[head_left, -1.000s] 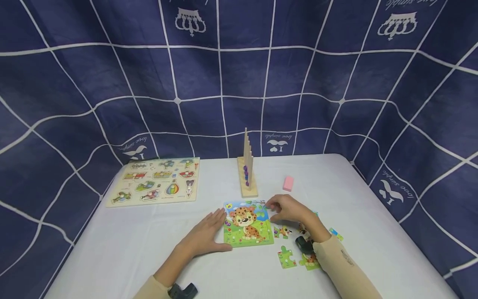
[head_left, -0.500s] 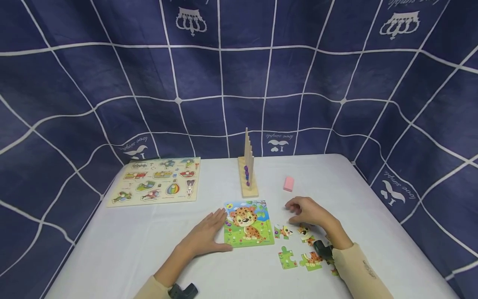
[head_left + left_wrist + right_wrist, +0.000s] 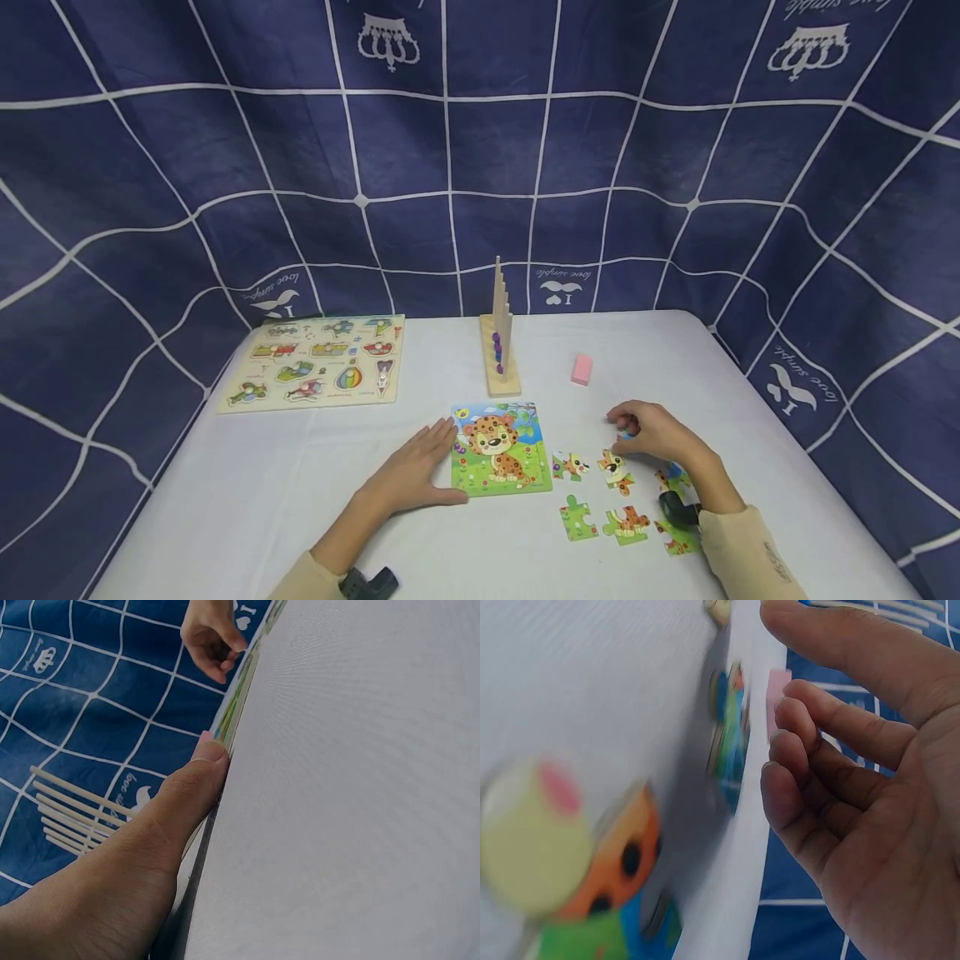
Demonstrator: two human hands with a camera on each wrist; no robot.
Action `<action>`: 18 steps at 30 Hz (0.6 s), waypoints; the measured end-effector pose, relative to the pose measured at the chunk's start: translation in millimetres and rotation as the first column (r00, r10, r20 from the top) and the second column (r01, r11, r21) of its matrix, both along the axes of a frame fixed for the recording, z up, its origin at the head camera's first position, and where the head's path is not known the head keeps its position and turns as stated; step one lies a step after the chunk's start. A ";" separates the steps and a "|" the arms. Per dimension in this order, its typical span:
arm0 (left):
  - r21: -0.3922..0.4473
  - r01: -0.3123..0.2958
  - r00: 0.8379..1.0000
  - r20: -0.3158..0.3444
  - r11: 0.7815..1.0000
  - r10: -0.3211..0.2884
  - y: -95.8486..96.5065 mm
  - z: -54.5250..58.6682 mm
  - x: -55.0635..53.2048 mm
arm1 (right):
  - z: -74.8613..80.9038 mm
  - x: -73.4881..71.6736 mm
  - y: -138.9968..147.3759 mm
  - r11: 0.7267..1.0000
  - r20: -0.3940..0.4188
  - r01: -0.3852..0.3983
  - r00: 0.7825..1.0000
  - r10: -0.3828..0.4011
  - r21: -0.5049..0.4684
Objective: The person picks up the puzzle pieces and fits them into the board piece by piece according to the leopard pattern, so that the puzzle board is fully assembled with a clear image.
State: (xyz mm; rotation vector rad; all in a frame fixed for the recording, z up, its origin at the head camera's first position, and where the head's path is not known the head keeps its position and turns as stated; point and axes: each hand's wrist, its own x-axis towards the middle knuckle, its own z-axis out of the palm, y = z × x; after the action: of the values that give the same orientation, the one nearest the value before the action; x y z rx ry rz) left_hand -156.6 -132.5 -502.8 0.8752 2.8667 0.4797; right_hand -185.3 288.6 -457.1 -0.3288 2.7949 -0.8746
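Note:
A square leopard picture puzzle board lies flat on the white table. My left hand rests against its left side, fingers spread and thumb near the lower left corner; in the left wrist view the thumb lies along the edge. My right hand hovers over loose jigsaw pieces to the board's right, with its fingers loosely curled and nothing between them. Just below its fingertips is a jigsaw piece with part of a leopard face. Another piece shows near the fingers in the right wrist view.
Several more jigsaw pieces, among them a green one and a leopard-body one, lie nearer me. Behind the board stand a wooden peg rack and a pink block. A vehicle puzzle board lies at the back left.
My right hand has moved right, away from the leopard board's upper right corner to above the loose pieces. The left hand has stayed at the board's left side.

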 end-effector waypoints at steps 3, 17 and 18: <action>-0.001 0.001 1.000 0.002 1.000 -0.001 0.2 0.4 0.1 | -1.8 3.2 7.6 1.000 -0.005 0.015 1.000 -0.015 0.004; -0.008 -0.002 1.000 0.009 1.000 0.002 0.3 1.5 0.5 | -7.2 7.3 26.5 0.998 0.026 0.068 0.997 -0.068 -0.002; -0.009 -0.001 1.000 0.009 1.000 0.001 0.4 1.6 0.6 | -7.8 7.2 27.4 0.998 0.029 0.068 0.997 -0.067 -0.006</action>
State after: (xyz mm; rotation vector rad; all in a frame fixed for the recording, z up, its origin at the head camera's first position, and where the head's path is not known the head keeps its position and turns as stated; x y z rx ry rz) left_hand -156.0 -132.1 -501.3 0.8673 2.8589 0.4697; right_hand -178.1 316.0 -465.0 -0.2224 2.7917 -0.8966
